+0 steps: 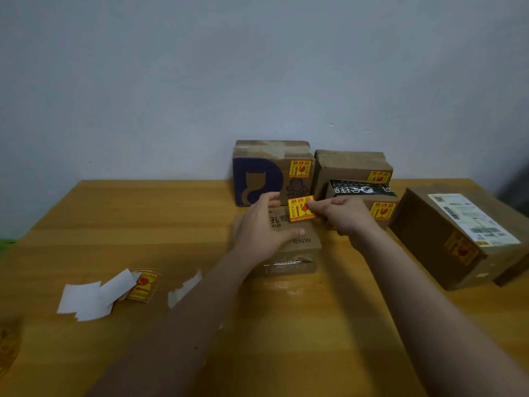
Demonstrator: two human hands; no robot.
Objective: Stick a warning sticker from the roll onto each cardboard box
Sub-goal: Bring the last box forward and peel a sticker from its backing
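Fig.: right hand (pixel 347 214) pinching yellow warning sticker (pixel 301 209) over RNW box (pixel 297 247); left hand (pixel 264 224), fingers relaxed & spread, resting on box top w/ nothing gripped.

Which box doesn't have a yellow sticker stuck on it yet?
The small box marked RNW, under the left hand. The other four boxes show stickers already; its sticker is pinched in the right hand.

Two bare forearms, no sleeves in view, left hand (pixel 262 227), right hand (pixel 347 214), short nails
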